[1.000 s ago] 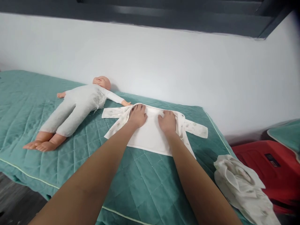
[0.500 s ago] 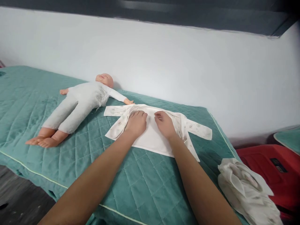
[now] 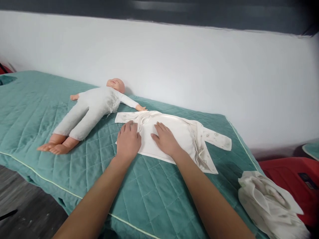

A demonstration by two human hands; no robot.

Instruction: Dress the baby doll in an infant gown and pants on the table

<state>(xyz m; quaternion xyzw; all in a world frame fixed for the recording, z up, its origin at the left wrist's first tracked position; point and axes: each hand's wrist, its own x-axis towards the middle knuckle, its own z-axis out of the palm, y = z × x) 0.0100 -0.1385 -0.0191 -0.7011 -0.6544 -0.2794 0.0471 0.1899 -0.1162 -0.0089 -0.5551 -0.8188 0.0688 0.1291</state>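
Note:
A white baby shirt (image 3: 179, 132) with a small print on its sleeves lies spread open on the green quilted bed cover (image 3: 147, 196). My left hand (image 3: 128, 139) rests with fingers extended over the shirt's left front flap, hiding most of it. On the plain inner cloth, my right hand (image 3: 164, 137) lies with its fingers spread and holds nothing. To the left, a baby doll (image 3: 93, 103) in a pale suit lies on its back, one arm stretched so that its hand reaches the shirt's upper left edge.
A crumpled white cloth bundle (image 3: 271, 205) sits at the bed's right edge, beside a red chair-like object (image 3: 291, 176). Behind the bed runs a white wall (image 3: 189, 69). Dark flooring (image 3: 22, 199) shows at lower left.
My left hand has moved left from the shirt's inner edge onto the left flap. My right hand has shifted slightly left and its curled fingers have straightened onto the cloth.

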